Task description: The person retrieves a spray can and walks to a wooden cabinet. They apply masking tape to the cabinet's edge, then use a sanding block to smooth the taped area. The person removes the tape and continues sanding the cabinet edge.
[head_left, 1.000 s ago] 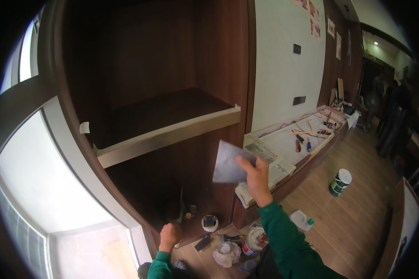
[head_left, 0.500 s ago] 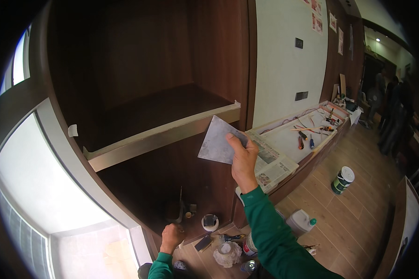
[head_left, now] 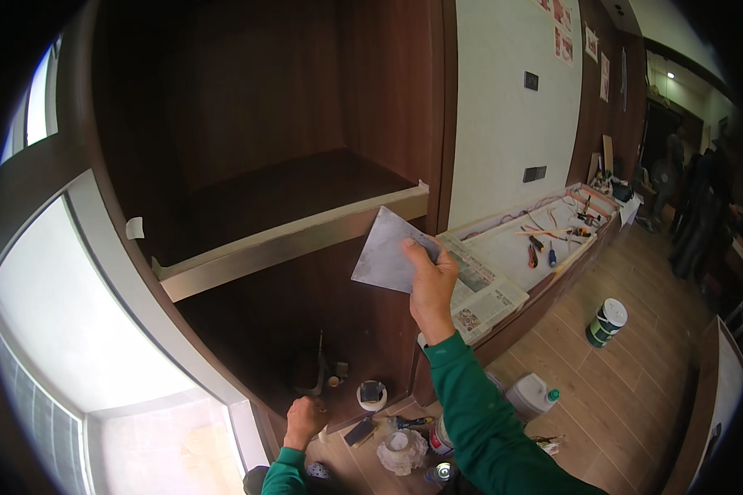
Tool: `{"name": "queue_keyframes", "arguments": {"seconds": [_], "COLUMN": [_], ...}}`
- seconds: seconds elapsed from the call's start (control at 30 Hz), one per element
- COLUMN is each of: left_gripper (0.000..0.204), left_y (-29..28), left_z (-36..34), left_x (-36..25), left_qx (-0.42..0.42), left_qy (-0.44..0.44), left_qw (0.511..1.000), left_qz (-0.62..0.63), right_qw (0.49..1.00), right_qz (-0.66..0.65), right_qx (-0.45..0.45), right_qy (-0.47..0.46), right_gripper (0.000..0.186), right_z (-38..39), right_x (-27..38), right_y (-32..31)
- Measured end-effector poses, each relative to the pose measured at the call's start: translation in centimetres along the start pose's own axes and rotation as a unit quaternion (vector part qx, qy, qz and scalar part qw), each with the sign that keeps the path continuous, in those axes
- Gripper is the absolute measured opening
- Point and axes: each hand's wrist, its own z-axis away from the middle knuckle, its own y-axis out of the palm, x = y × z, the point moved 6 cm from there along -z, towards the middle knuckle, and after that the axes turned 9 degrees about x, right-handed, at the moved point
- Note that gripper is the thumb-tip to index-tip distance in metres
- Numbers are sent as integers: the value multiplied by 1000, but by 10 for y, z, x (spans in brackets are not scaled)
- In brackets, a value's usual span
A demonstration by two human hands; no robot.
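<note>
My right hand [head_left: 429, 276] grips a thin grey square sheet [head_left: 381, 252], thumb on its face, held in front of a cabinet shelf edge [head_left: 297, 241] faced with a metallic band and pale tape. My left hand [head_left: 305, 419] is low at the cabinet's bottom front, fingers curled; what they hold, if anything, I cannot make out. Inside the dark lower compartment, near that hand, stand small items and a white round container [head_left: 372, 402] with a dark block on top.
A long trough [head_left: 603, 239] to the right carries newspaper [head_left: 491, 301], screwdrivers and wires. On the floor are a bucket [head_left: 605, 326], a jug [head_left: 527, 400], brushes and cans. A bright white-framed opening [head_left: 91, 297] fills the left; people [head_left: 693, 214] stand in the far doorway.
Since a second ago my right hand and the grey sheet have moved up and left toward the shelf edge, then stayed nearly still. My left hand has barely moved.
</note>
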Motion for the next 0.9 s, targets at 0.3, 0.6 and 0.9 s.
{"name": "queue_keyframes", "arguments": {"seconds": [0.3,0.6,0.9], "left_gripper": [21,22,22], "left_y": [2,0,4], "left_z": [0,1,0], "left_x": [3,-1,2], "left_qx": [3,5,8], "left_qy": [-7,-21,-30], "left_qw": [1000,1000,999], "left_qz": [7,8,9], "right_qw": [1000,999,999], "right_qz": [12,36,42], "right_qx": [-5,-1,4], "right_qy": [-12,-16,-20], "right_gripper": [20,20,19], "right_z": [0,2,4], "right_x": [4,4,5], "right_y": [2,2,8]}}
